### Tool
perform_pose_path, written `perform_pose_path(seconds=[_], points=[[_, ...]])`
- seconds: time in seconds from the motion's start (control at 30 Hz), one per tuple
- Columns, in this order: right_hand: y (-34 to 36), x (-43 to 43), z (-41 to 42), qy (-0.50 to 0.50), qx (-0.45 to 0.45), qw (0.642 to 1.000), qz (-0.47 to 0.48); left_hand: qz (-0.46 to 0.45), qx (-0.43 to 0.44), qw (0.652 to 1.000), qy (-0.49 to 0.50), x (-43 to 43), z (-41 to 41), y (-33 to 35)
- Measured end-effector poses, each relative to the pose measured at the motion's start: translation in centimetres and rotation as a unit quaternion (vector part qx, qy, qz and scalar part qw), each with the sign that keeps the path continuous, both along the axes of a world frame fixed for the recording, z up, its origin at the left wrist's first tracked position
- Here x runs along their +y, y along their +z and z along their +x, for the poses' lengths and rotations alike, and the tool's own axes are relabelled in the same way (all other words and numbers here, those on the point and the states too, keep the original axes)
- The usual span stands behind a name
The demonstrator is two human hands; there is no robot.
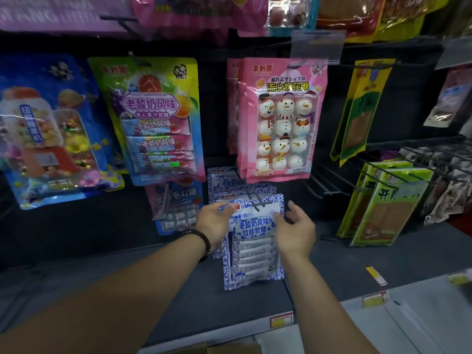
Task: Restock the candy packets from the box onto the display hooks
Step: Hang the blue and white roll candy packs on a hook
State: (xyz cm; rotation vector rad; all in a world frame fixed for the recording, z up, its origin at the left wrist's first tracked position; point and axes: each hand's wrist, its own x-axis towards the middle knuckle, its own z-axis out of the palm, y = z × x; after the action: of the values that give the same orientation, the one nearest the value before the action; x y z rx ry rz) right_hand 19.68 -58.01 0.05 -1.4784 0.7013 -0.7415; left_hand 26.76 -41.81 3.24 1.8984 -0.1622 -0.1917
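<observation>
Your left hand (214,221) and right hand (294,232) are pinching the packet (252,254) by its upper corners; the hook (256,203) is showing between them.

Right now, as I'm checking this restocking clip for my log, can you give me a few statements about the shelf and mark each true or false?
1. The left hand and the right hand both hold the blue-and-white packet. True.
2. The pink snowman packet hangs below the held packet. False: it hangs above it.
3. The dark bracelet is on the right wrist. False: it is on the left wrist.
4. Behind the held one hang similar packets. True.
5. The green packets hang to the right of the hands. True.
</observation>
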Motion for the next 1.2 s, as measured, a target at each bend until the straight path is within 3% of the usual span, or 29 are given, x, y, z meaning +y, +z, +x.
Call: perform_pose_path(seconds=[0.23,0.57,0.7,0.77,0.9,1.03,1.1,1.2], points=[[-1.6,1.7,0.6,0.112,0.093,0.989,0.011,0.036,0.029,0.999,0.021,-0.7,2.9,0.0],[-0.8,3.0,0.1,0.240,0.164,0.957,-0.008,0.098,-0.039,0.993,0.047,0.8,3.7,-0.4],[-1.0,4.5,-1.0,0.296,0.199,0.932,-0.068,0.205,-0.014,0.979,-0.014,5.0,3.0,-0.6],[-1.2,5.4,-1.8,0.323,0.226,0.912,-0.115,0.262,-0.007,0.960,-0.102,8.0,1.6,-0.7],[-1.1,8.2,-3.5,0.364,0.242,0.887,-0.148,0.452,-0.048,0.853,-0.258,15.0,-3.1,0.1],[-1.8,12.9,-5.4,0.425,0.285,0.830,-0.221,0.524,-0.054,0.784,-0.330,22.7,-7.7,0.5],[-2.4,15.8,-6.7,0.472,0.304,0.786,-0.258,0.533,-0.054,0.766,-0.356,26.8,-10.0,0.3],[-3.6,20.1,-8.6,0.538,0.329,0.705,-0.326,0.526,-0.043,0.768,-0.364,32.5,-13.9,0.1]])
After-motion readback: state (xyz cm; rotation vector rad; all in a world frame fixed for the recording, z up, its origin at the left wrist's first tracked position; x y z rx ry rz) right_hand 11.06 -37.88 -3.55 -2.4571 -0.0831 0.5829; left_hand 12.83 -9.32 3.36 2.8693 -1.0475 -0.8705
